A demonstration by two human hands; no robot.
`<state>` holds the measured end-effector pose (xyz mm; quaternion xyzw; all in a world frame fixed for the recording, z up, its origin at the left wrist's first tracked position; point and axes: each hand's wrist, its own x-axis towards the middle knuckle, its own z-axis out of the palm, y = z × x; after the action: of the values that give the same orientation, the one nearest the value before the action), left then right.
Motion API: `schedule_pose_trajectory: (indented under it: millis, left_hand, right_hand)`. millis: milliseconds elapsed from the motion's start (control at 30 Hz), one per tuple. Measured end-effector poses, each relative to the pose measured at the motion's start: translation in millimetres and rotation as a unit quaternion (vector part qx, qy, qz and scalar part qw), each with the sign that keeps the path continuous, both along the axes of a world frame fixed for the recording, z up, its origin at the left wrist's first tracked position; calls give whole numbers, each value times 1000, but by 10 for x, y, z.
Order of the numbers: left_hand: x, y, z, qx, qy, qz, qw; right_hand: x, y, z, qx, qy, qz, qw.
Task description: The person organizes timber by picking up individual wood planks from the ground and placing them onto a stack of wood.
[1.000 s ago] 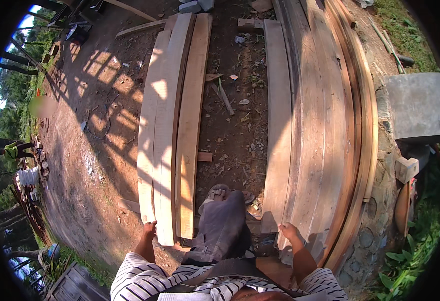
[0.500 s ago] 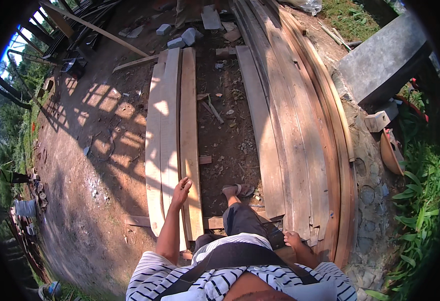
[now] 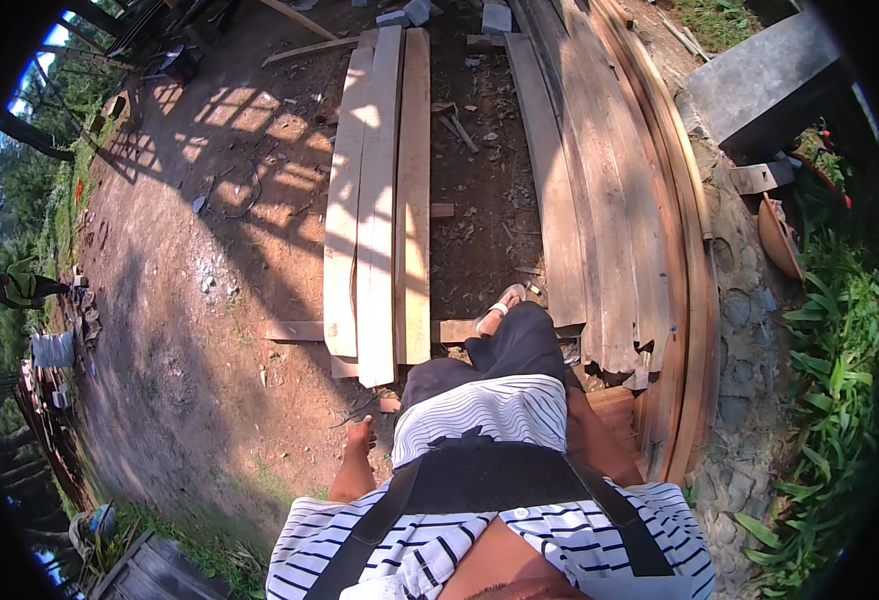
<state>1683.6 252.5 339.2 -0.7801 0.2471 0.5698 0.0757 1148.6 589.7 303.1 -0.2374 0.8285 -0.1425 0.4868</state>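
My left hand [image 3: 361,433] hangs beside my left hip over the dirt, its fingers loosely bent and slightly apart, with nothing seen in it. Nearest to it are the near ends of several long planks [image 3: 377,300] lying side by side on a crosspiece [image 3: 297,330]. My right arm [image 3: 599,440] hangs along my right side, next to the larger stack of boards [image 3: 609,240]. The right hand [image 3: 577,401] lies against my dark trousers, and its fingers cannot be made out. One sandalled foot [image 3: 500,309] is forward between the two groups of planks.
On the right, a stone edging [image 3: 734,400] runs along the stack, with green plants [image 3: 834,370] beyond. A grey concrete slab [image 3: 759,85] and a brown basin [image 3: 779,237] stand there. Grey blocks [image 3: 416,12] lie at the far end. Sunlit dirt ground [image 3: 179,350] spreads to the left.
The planks now appear farther ahead of me, and my feet have shifted. My left hand has dropped from above the planks to my side. My right hand has come in against my leg.
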Motion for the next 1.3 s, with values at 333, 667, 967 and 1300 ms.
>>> schedule_pose_trajectory:
  millis: [333, 667, 967, 1300]
  left_hand:
    - [-305, 533, 78, -87, 143, 258, 952]
    - [-542, 416, -1494, -50, 122, 344, 930]
    - [257, -303, -4207, -56, -96, 465, 879]
    - [-92, -496, -5019, -240, 150, 559, 779]
  right_hand:
    - [5, -1027, 1004, -27, -34, -94, 995]
    - [460, -1259, 81, -57, -243, -98, 963]
    - [1059, -1036, -281, 104, -69, 245, 961]
    - [1350, -1471, -295, 167, -92, 292, 937]
